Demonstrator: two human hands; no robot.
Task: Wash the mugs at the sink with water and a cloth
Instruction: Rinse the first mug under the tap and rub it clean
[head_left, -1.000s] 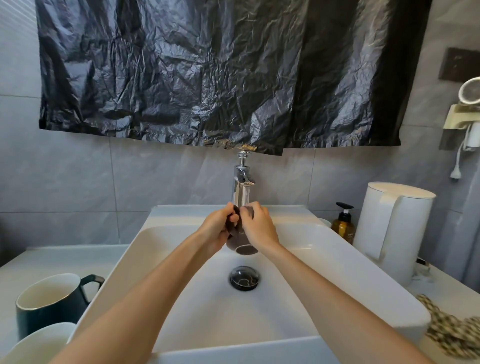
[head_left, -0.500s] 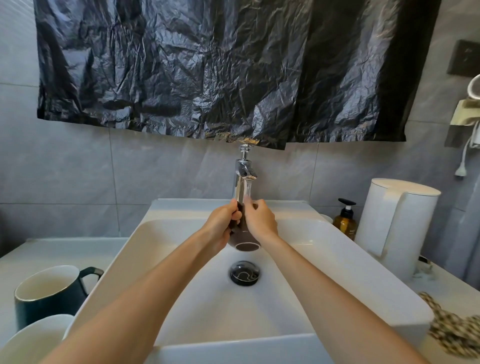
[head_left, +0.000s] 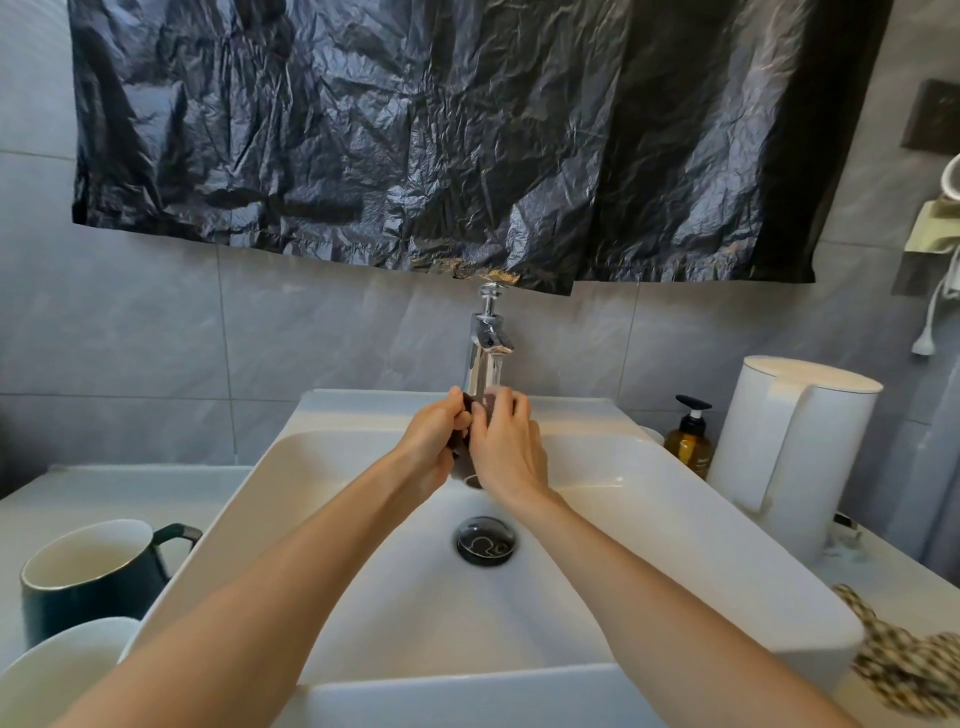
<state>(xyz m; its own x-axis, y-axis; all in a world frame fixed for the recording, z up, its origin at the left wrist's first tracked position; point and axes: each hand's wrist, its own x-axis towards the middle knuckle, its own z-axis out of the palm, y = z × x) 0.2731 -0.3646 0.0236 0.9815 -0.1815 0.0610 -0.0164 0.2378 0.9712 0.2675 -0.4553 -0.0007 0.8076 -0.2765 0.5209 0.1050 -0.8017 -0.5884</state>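
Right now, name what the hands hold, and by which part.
A small dark mug under the tap: left hand grips its left side, right hand its right.

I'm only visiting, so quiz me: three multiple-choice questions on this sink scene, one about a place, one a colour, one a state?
1. Where does the dark green mug stand? A) on the counter left of the sink B) inside the basin C) on a wall shelf
2. What colour is the pump bottle? A) blue B) red C) amber
3. What are the left hand and right hand doing? A) lying flat B) both holding a small dark item under the tap C) hanging idle
Answers: 1 A, it stands beside the sink's outer left wall. 2 C, its body is brownish amber below a black top. 3 B, both grip it just beneath the tap.
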